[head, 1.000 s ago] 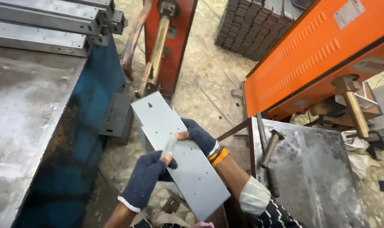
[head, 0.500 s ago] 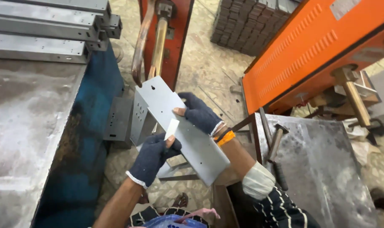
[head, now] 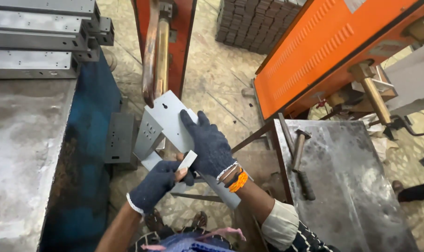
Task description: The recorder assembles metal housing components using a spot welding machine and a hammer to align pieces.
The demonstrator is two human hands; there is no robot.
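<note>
A hammer [head: 299, 161] lay on the steel worktop [head: 356, 196] at right; stacked metal channels [head: 34, 42] sat upper left. Both gloved hands held a grey sheet-metal plate [head: 167, 119] over the floor: left hand [head: 158, 183] pinching a small tab [head: 187, 160], right hand [head: 211, 145] spread flat across it.

Grey sheet-metal bracket [head: 172, 122], punched holes, bent flange, tilted; small pale metal strip [head: 187, 159] against its lower part

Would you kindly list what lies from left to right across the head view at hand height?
Grey steel bench top → blue bench side → left hand → right hand → hammer → grey metal table.
</note>
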